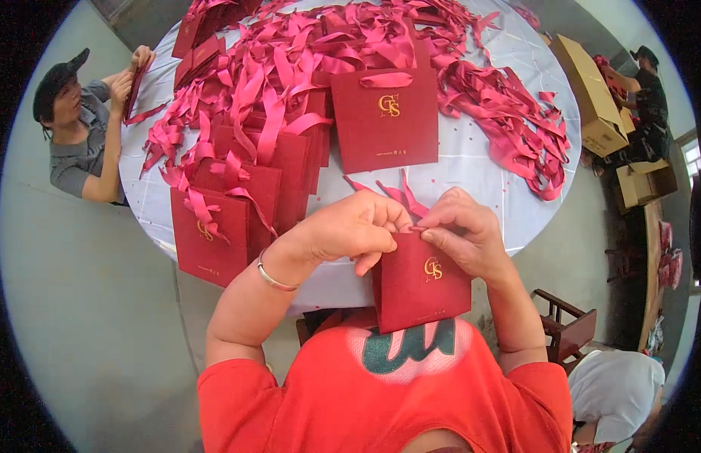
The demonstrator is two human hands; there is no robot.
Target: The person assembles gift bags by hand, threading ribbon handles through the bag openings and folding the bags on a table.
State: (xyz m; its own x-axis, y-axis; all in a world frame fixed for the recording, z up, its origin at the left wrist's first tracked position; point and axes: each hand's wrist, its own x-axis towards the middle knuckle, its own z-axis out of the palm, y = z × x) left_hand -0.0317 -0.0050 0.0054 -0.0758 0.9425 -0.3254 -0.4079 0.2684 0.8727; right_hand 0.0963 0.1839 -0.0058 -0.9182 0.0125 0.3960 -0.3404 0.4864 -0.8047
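A small dark red paper gift bag (411,291) with gold print hangs upright in front of my chest. My right hand (467,230) is closed in a pinch at the bag's top edge, thumb and fingers on a pink ribbon (402,195). Beside it, my left hand (362,226) is closed at the same edge, its fingertips partly inside the mouth and meeting the ribbon. The ribbon's loose ends stick up behind the bag. Just beyond my hands lies a finished-looking red bag (384,124) with a pink ribbon handle across its top.
A round table with a white cloth (479,162) holds a heap of pink-ribboned bags (313,57) and loose ribbons (513,124). More bags (215,234) lean at its left edge. One person (83,128) handles a bag at left; others work right, near cardboard boxes (588,98) and a wooden chair (565,325).
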